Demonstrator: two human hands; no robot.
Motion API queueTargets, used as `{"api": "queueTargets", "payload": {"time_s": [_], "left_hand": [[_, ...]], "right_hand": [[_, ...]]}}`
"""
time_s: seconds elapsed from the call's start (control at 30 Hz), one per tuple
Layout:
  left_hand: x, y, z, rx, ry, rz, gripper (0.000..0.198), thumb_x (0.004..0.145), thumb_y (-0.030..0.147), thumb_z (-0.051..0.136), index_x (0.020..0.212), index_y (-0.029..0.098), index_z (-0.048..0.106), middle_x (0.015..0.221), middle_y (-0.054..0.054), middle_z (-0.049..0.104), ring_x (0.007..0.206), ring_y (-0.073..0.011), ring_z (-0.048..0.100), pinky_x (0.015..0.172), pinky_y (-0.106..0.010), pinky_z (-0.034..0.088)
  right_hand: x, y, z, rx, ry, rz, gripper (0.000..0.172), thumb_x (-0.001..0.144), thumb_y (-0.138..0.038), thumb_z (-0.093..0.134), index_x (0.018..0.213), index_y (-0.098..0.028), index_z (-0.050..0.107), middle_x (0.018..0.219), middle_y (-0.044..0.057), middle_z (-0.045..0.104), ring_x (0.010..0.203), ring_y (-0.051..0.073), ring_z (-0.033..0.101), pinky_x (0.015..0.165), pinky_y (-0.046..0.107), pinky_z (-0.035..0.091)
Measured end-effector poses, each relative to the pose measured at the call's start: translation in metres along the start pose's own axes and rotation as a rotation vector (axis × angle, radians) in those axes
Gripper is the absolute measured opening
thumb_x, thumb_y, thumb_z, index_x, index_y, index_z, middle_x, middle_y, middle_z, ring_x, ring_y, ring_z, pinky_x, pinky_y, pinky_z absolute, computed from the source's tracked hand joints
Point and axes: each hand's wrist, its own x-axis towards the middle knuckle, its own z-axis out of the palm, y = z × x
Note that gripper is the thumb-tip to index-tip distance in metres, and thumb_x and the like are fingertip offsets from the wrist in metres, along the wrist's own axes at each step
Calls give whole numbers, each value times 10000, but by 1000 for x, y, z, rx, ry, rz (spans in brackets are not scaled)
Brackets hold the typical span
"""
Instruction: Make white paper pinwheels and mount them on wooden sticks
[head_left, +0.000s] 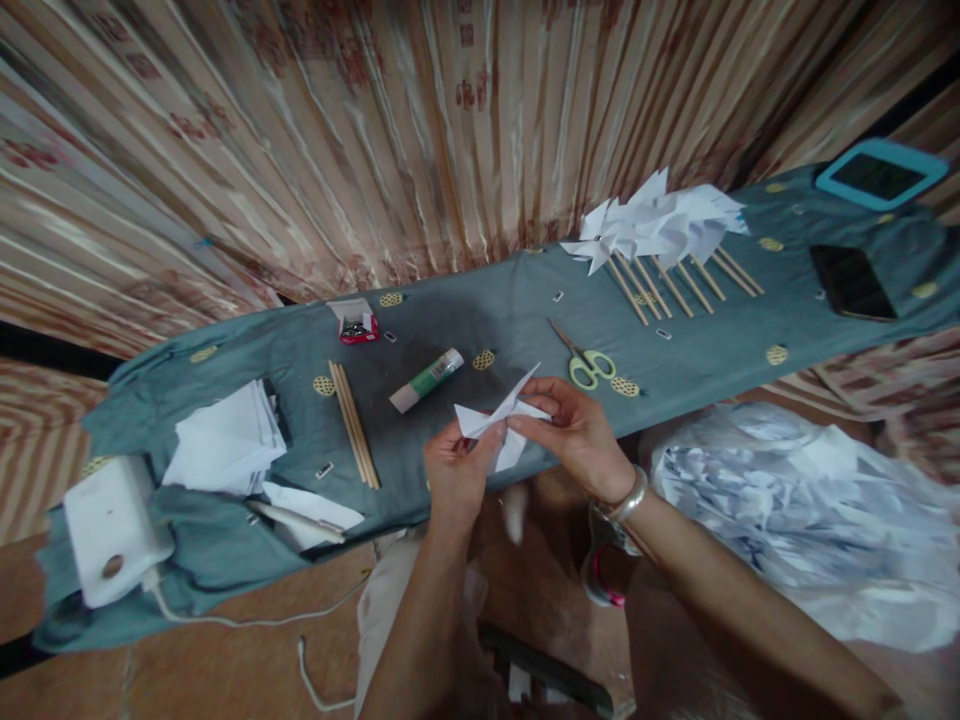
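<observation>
Between my two hands is a white paper pinwheel (510, 408) with folded points, over the near edge of the cloth-covered table. My left hand (459, 465) pinches its left side, thumb toward the middle. Thumb and fingers of my right hand (577, 430) grip its right side. Beyond them lie a glue stick (427, 380) and scissors (585, 362) with green handles. Several bare wooden sticks (352, 425) lie to the left. A small red-and-white box (356, 322) of metal pins or clips stands open behind them.
Finished paper pinwheels (667, 222) on sticks lie at the back right. Farther right are a black phone (853, 283) and a blue-framed tablet (881, 173). Stacked paper sheets (225, 440) and a white corded device (112, 530) sit left. A plastic bag (810, 510) of paper pieces stands below right.
</observation>
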Motion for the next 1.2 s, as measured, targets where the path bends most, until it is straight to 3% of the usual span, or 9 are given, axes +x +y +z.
{"api": "queueTargets", "payload": {"time_s": [0.43, 0.87, 1.2], "left_hand": [[0, -1, 1, -123, -10, -97, 368, 431, 356, 903, 695, 152, 748, 721, -44, 758, 579, -137, 650, 595, -252, 524], [-1, 2, 1, -70, -45, -95, 361, 440, 357, 902, 698, 156, 750, 721, -35, 755, 593, -135, 643, 612, -253, 512], [-2, 4, 1, -59, -81, -122, 373, 435, 365, 904, 708, 156, 759, 680, -25, 737, 550, -107, 599, 565, -228, 483]], "right_hand": [[-1, -1, -1, 34, -53, 46, 400, 601, -319, 853, 901, -210, 612, 812, -25, 716, 681, 106, 651, 661, 242, 524], [-1, -5, -1, 45, -42, 47, 427, 569, -311, 867, 902, -215, 616, 802, -22, 722, 677, 115, 654, 658, 247, 521], [-1, -1, -5, 30, -79, 46, 340, 636, -317, 835, 890, -194, 645, 821, 4, 737, 716, 133, 668, 719, 282, 528]]}}
